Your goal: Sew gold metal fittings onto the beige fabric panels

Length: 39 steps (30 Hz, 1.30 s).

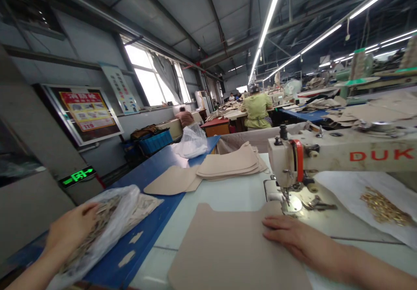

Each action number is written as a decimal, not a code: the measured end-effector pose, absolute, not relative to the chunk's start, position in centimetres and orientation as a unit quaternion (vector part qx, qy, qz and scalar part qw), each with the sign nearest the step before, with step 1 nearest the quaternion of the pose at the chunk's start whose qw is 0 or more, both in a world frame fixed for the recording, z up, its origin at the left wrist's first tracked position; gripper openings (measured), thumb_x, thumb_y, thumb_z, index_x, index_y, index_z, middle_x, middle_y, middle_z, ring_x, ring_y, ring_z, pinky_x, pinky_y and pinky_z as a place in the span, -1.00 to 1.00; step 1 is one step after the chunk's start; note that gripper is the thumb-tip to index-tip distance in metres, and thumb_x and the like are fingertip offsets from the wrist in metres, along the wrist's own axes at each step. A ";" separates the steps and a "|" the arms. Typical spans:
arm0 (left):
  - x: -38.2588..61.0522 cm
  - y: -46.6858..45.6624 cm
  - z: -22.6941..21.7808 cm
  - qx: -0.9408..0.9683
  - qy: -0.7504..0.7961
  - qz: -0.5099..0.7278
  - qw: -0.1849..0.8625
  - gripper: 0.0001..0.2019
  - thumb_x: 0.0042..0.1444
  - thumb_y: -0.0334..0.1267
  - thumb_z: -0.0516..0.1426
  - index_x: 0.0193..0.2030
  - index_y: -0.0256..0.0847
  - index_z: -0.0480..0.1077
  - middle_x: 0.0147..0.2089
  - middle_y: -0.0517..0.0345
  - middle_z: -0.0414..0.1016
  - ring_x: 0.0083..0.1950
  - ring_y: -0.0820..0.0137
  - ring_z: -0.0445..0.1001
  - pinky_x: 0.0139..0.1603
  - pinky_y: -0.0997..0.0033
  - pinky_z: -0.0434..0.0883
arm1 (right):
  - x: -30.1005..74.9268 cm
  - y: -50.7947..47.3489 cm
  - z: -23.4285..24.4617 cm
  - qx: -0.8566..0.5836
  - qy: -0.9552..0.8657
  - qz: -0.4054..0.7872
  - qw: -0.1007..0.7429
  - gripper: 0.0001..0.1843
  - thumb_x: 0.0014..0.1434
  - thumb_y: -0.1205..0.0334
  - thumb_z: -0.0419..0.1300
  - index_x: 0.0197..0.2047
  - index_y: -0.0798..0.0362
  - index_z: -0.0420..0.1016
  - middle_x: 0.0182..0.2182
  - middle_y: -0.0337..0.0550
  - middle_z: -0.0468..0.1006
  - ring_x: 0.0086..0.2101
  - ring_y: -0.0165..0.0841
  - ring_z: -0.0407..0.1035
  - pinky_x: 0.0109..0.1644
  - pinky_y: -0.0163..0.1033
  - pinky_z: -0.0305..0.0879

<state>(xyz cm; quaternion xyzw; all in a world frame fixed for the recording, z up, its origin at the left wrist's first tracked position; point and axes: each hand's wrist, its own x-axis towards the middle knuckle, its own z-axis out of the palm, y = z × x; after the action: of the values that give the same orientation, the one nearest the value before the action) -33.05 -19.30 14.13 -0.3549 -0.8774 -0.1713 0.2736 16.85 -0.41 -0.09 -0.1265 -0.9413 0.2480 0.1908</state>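
Observation:
My right hand (289, 234) lies flat with fingers stretched out on a large beige cut piece (228, 251) spread on the sewing table, just in front of the needle of a white sewing machine (325, 155). My left hand (70, 229) reaches into a clear plastic bag (110, 220) of small pale pieces at the left, on a blue table (146, 177). Its fingers are curled among the pieces, and what they grip is hidden.
A stack of beige cut pieces (231, 164) and a single piece (172, 181) lie further back. Small brass parts (384, 207) sit on white paper at the right. A white bag (192, 142) stands on the blue table. Other workers (257, 109) sit at tables beyond.

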 end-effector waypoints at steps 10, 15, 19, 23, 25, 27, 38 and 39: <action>-12.3 -7.9 4.4 -0.860 -0.411 -0.187 0.237 -0.47 0.11 -0.40 -0.09 0.20 0.15 0.23 -0.03 0.35 0.55 -0.12 0.41 0.56 -0.01 0.53 0.43 | 15.6 -0.8 0.2 -0.221 -0.842 0.392 0.299 -0.69 0.19 0.26 0.08 -0.02 0.08 0.49 -0.11 -0.04 0.53 -0.09 -0.25 0.40 0.04 -0.18 0.27; -2.9 -4.1 1.0 -0.886 -0.228 -0.274 0.298 -0.41 0.25 -0.42 -0.15 0.39 -0.23 -0.28 -0.14 0.08 0.60 -0.21 0.38 0.59 -0.09 0.51 0.48 | 16.4 -0.7 -1.1 -0.291 -0.588 0.671 0.347 -0.49 -0.03 -0.12 0.27 -0.19 0.15 0.47 -0.41 -0.15 0.54 -0.39 -0.33 0.47 -0.25 -0.22 0.38; -0.5 -2.4 -0.2 -0.890 -0.237 -0.312 0.232 -0.47 0.27 -0.35 -0.14 0.37 -0.13 -0.13 -0.12 0.10 0.59 -0.18 0.39 0.58 -0.11 0.55 0.50 | 18.2 -0.7 -2.0 -0.321 -0.519 0.692 0.385 -0.41 -0.21 -0.20 0.35 -0.36 0.18 0.42 -0.50 -0.19 0.50 -0.50 -0.42 0.43 -0.36 -0.30 0.33; 0.2 -1.7 -0.1 -0.875 -0.329 -0.349 0.064 -0.72 0.23 -0.19 -0.03 0.03 0.05 0.38 -0.19 0.26 0.61 -0.24 0.44 0.60 -0.20 0.64 0.51 | 18.5 -0.4 -2.1 -0.335 -0.564 0.650 0.384 -0.44 -0.12 -0.21 0.29 -0.33 0.18 0.44 -0.50 -0.21 0.49 -0.49 -0.42 0.43 -0.37 -0.34 0.30; 0.0 -1.2 0.1 -0.858 -0.382 -0.344 -0.012 -0.77 0.20 -0.14 -0.01 -0.20 0.06 0.48 -0.25 0.31 0.62 -0.28 0.43 0.60 -0.25 0.63 0.52 | 18.9 -0.2 -1.4 -0.348 -0.638 0.581 0.367 -0.55 0.06 -0.12 0.20 -0.29 0.16 0.47 -0.48 -0.19 0.52 -0.45 -0.41 0.44 -0.35 -0.34 0.30; -0.5 -0.6 0.2 -0.821 -0.446 -0.349 -0.068 -0.75 0.14 -0.06 0.01 -0.31 0.03 0.52 -0.30 0.30 0.63 -0.33 0.39 0.60 -0.31 0.59 0.53 | 20.4 0.4 0.1 -0.364 -0.742 0.446 0.343 -0.71 0.20 0.08 0.11 -0.27 0.13 0.51 -0.41 -0.16 0.56 -0.38 -0.41 0.44 -0.28 -0.35 0.29; 0.0 0.5 0.4 -0.693 -0.596 -0.313 -0.259 -0.60 -0.08 0.10 0.03 -0.31 -0.11 0.52 -0.56 0.24 0.54 -0.41 0.27 0.55 -0.30 0.43 0.47 | 30.2 8.1 2.9 -0.612 -0.787 -0.006 0.078 -0.85 0.18 0.35 0.14 -0.32 0.22 0.52 -0.27 0.06 0.54 -0.16 -0.21 0.41 -0.08 -0.18 0.28; 0.1 0.6 0.3 -0.693 -0.596 -0.313 -0.260 -0.61 -0.08 0.09 0.03 -0.32 -0.11 0.52 -0.56 0.24 0.53 -0.41 0.26 0.55 -0.30 0.42 0.46 | 30.0 8.3 2.6 -0.614 -0.787 -0.011 0.057 -0.85 0.20 0.32 0.14 -0.31 0.21 0.51 -0.26 0.03 0.52 -0.16 -0.23 0.40 -0.06 -0.16 0.29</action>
<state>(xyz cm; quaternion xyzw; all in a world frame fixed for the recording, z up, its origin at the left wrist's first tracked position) 0.07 0.58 0.35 -0.6926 -0.5958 -0.3128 -0.2598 30.05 8.29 2.56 -0.6136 -0.7875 -0.0112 0.0566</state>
